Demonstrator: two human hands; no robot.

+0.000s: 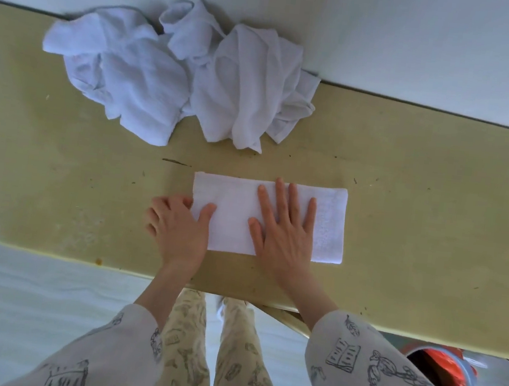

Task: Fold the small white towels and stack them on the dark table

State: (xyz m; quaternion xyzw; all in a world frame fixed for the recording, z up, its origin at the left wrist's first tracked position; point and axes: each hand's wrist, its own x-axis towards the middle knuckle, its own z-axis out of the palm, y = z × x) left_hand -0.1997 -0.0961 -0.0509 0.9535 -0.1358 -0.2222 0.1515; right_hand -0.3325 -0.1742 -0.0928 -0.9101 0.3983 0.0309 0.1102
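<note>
A small white towel [236, 203], folded into a flat rectangle, lies on the olive-yellow table [435, 213] near its front edge. My right hand [284, 225] presses flat on the towel's middle with fingers spread and straight. My left hand [176, 225] is at the towel's left end; its thumb lies on top of the cloth and its fingers curl at the edge, pinching that end. A heap of crumpled white towels [178, 73] sits at the back of the table against the wall.
A pale wall [423, 37] runs along the table's far edge. Below the front edge are my patterned trousers and the light floor [27, 309]. A red and blue container [447, 380] stands under the table at the right.
</note>
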